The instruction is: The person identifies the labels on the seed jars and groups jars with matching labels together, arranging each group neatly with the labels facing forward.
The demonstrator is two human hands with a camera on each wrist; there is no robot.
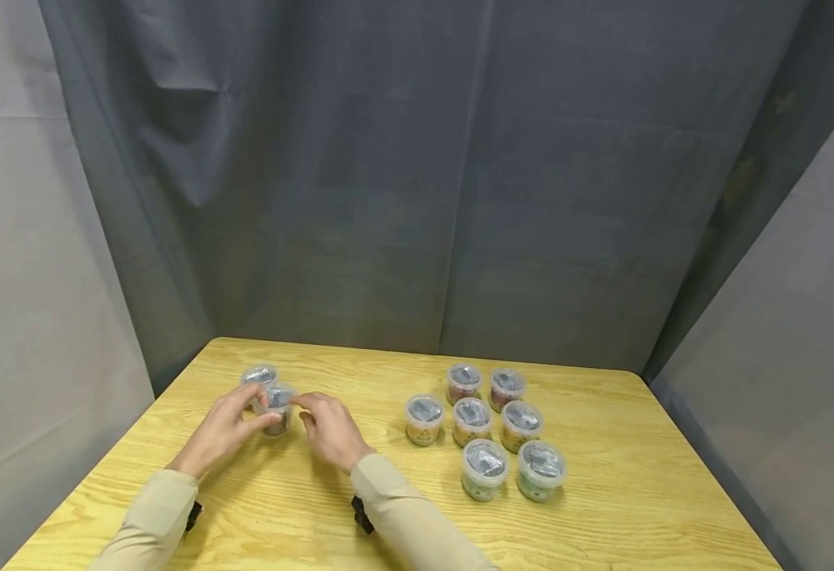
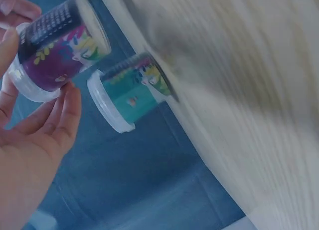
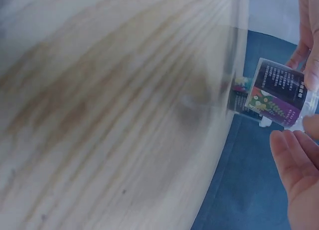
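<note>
My left hand point(image 1: 219, 434) grips a small round tub point(image 2: 54, 65) near its clear lid, thumb on one side and fingers on the other. The tub has a purple and black label with printed leaves. My right hand point(image 1: 333, 432) is at the lid's right side, its fingers fairly straight and an index fingertip right at the rim. Just behind the held tub stands a second tub point(image 2: 132, 93) with a teal label, its lid point(image 1: 258, 371) partly covered in the head view by the front tub.
Several similar lidded tubs stand right of centre: dark red ones point(image 1: 464, 383) at the back, orange ones point(image 1: 472, 420) in the middle, green ones point(image 1: 484, 469) in front. The wooden table point(image 1: 602, 507) ends at a grey curtain point(image 1: 360, 238).
</note>
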